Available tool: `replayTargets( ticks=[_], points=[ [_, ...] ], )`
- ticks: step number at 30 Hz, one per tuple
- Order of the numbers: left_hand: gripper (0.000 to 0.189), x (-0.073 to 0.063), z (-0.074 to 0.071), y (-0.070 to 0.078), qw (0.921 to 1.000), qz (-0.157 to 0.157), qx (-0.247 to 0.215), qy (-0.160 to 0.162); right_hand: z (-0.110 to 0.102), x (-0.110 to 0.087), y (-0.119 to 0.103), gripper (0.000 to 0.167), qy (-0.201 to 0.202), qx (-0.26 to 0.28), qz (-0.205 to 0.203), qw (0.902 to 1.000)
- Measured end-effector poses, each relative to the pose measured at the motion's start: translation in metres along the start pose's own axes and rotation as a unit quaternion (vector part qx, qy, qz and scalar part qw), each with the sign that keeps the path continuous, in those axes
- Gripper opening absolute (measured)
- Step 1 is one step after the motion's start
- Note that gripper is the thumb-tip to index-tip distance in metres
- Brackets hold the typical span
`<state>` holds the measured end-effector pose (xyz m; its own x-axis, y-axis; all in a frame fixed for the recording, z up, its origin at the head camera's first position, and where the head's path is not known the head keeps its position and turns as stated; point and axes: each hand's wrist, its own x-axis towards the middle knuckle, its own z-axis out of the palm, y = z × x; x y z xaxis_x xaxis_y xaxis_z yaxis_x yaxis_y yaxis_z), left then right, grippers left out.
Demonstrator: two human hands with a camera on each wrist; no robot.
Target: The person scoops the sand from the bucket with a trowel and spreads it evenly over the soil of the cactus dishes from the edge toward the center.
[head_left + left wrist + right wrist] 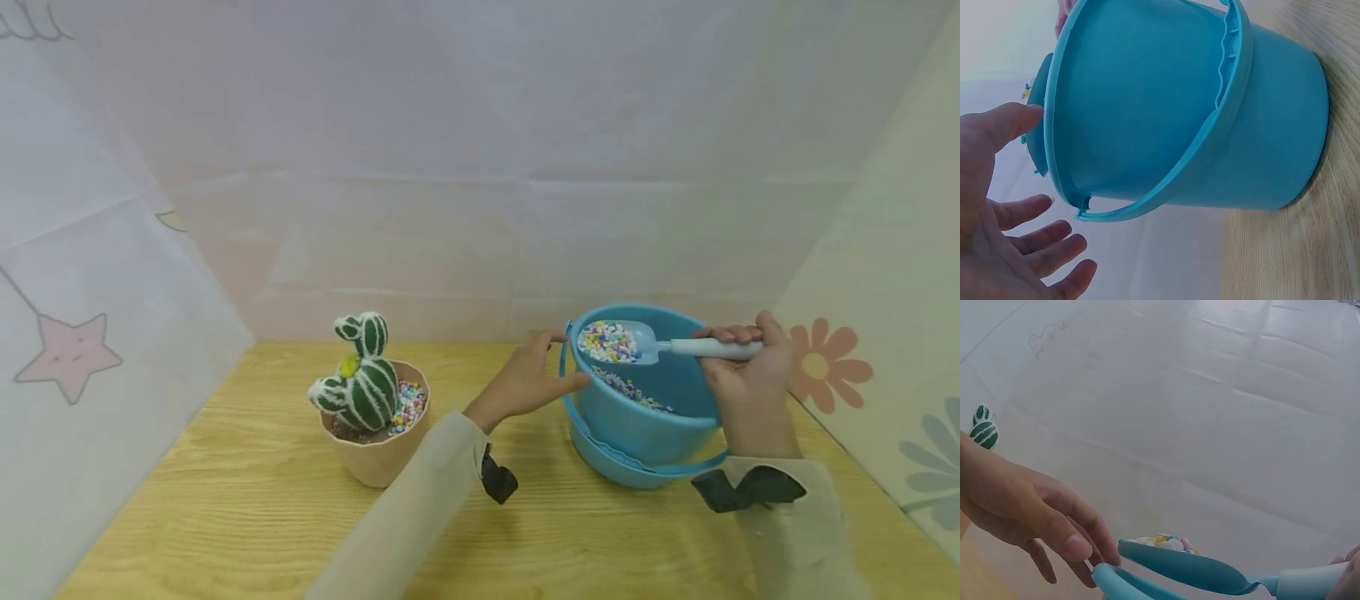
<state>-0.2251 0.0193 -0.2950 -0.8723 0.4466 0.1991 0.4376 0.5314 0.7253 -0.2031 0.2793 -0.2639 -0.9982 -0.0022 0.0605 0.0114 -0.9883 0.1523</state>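
Observation:
My right hand [746,354] grips the white handle of a blue scoop [647,346] held over a blue bucket [637,429]. Colourful pebbles [606,342] fill the scoop's bowl, and more small pebbles [630,390] lie inside the bucket. At the bucket's left rim is my left hand [528,375], its fingers spread and holding nothing. In the left wrist view its thumb [1019,119] is right at the rim, while the bucket's handle [1172,181] hangs down the side. From the right wrist, the heaped scoop [1185,565] appears level above the rim.
A peach pot [378,462] with a green knitted cactus [371,396] stands on the wooden table [247,500] to the left. Colourful pebbles [408,406] lie on part of its soil. Pale cloth walls [450,233] with printed flowers and a star enclose the table.

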Motion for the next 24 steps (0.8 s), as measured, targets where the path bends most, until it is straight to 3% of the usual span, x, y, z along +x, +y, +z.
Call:
replayTargets(
  ticks=[24],
  points=[
    [0.056,-0.016,-0.015,-0.014,0.9995,0.014,0.0,0.029,0.0,0.004,0.026,0.047,0.009,-0.007,0.015,0.9998]
  ],
)
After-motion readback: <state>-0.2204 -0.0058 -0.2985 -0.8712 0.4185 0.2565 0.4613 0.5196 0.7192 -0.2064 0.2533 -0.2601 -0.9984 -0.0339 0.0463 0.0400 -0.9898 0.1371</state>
